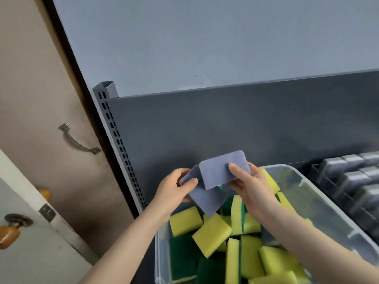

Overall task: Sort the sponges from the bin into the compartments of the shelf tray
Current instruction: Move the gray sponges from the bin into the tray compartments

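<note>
1. The left grip is closing round the lower purple sponge, with the thumb lying on the sponge's upper face and the fingers curling behind its left edge.
2. The right grip is pinching the upper purple sponge, with the thumb pressing on the near face and the other fingers wrapping round the right end.
3. The two purple sponges are meeting in the air between the hands. The upper one is overlapping the top right corner of the lower one, and both are hanging above the far left part of the bin.
4. The bin, a clear plastic tub, is sitting on the shelf below the hands and is holding a loose heap of yellow-and-green sponges, some lying flat and some standing on edge.
5. The shelf tray is standing just beside the bin on its right. Rows of grey sponges are filling its visible compartments, though the dividers are too blurred to count.
6. A dark grey back panel is rising behind the bin and tray, with a slotted upright running down its left edge.
7. At far left, a door is showing a metal door handle, and a wooden knob is projecting from a pale panel below it.
</note>
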Demonstrator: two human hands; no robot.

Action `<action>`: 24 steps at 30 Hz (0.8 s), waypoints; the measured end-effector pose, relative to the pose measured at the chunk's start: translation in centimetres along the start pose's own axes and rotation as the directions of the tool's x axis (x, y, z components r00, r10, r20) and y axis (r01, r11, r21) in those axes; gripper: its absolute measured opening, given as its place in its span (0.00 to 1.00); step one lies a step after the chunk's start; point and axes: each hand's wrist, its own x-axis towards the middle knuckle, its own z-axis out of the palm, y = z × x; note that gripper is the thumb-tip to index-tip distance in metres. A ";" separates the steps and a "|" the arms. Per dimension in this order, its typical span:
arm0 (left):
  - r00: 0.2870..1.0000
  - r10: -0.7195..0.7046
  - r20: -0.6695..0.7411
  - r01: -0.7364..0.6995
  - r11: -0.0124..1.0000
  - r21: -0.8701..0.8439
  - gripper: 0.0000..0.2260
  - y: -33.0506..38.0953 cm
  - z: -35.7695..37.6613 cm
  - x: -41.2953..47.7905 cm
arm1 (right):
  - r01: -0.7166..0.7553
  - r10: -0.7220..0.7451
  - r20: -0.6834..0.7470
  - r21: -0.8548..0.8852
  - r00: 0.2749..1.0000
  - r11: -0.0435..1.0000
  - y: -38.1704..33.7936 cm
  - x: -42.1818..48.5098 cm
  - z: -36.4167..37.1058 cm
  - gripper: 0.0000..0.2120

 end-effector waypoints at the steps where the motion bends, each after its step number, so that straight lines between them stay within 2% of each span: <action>1: 1.000 -0.022 0.008 0.022 0.997 -0.076 0.10 0.0 0.2 0.0 | 0.003 -0.005 -0.026 -0.051 1.000 0.999 0.2 -0.1 -0.3 0.24; 3: 1.000 -0.020 0.004 0.021 0.990 -0.137 0.09 -0.2 0.3 0.2 | 0.022 -0.033 -0.069 -0.155 0.997 0.988 0.3 -0.6 -1.1 0.25; 6: 1.000 0.016 0.008 -0.015 0.994 -0.111 0.10 -0.1 0.4 0.4 | 0.097 -0.115 -0.025 -0.384 0.993 0.918 0.0 -1.4 -2.4 0.22; 8: 1.000 0.030 -0.003 -0.030 0.994 -0.102 0.09 0.1 0.7 0.7 | 0.141 -0.148 0.034 -0.571 0.988 0.809 -0.3 -1.8 -3.2 0.19; 10: 0.999 0.027 -0.019 -0.029 0.994 -0.107 0.09 0.6 0.9 0.9 | 0.187 -0.162 0.109 -0.755 0.981 0.628 -0.4 -2.2 -3.8 0.18; 11: 0.999 0.035 -0.014 -0.036 0.995 -0.098 0.10 1.0 1.4 1.1 | 0.214 -0.172 0.141 -0.803 0.975 0.555 -0.5 -2.5 -4.3 0.19; 13: 0.996 0.084 -0.032 -0.085 0.996 -0.026 0.11 1.5 1.5 1.5 | 0.252 -0.182 0.183 -0.827 0.966 0.503 -0.7 -2.9 -4.6 0.19; 15: 0.985 0.168 -0.032 -0.165 0.983 0.079 0.12 2.4 2.1 1.8 | 0.236 -0.228 0.130 -0.810 0.965 0.536 -1.4 -3.4 -5.4 0.18; 19: 0.963 0.268 0.003 -0.264 0.946 0.189 0.13 4.0 4.0 1.9 | 0.175 -0.258 -0.030 -0.662 0.966 0.729 -3.2 -3.9 -8.3 0.21; 21: 0.955 0.296 0.027 -0.295 0.932 0.210 0.13 4.9 5.6 1.8 | 0.155 -0.253 -0.073 -0.616 0.965 0.772 -4.0 -4.5 -10.2 0.29; 24: 0.939 0.338 0.065 -0.344 0.911 0.228 0.11 6.8 8.8 1.4 | 0.138 -0.259 -0.106 -0.626 0.960 0.768 -5.3 -5.6 -13.3 0.41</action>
